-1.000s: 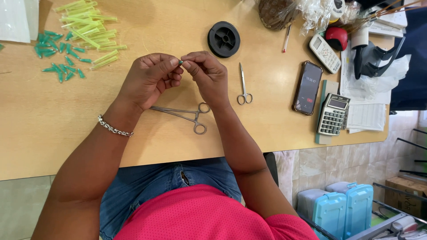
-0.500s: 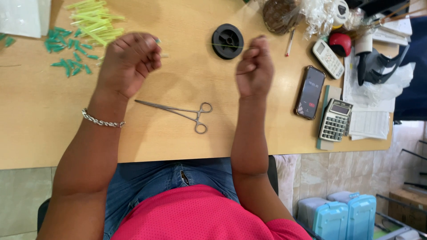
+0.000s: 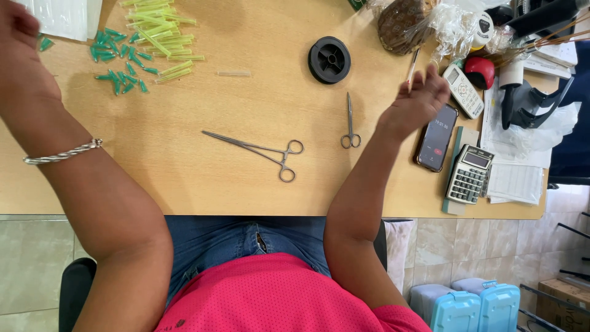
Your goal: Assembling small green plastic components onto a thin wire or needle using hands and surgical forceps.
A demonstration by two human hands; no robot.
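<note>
The right hand [image 3: 416, 101], fingers loosely curled on nothing visible, hovers beside a black smartphone [image 3: 436, 138], while the left hand [image 3: 21, 43], grip impossible to tell, is raised far apart above steel forceps [image 3: 258, 150] and small scissors [image 3: 350, 126] on the wooden table [image 3: 184, 178].

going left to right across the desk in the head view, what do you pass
left hand → green tube pieces → long forceps → black spool → small scissors → right hand → phone → calculator
</note>
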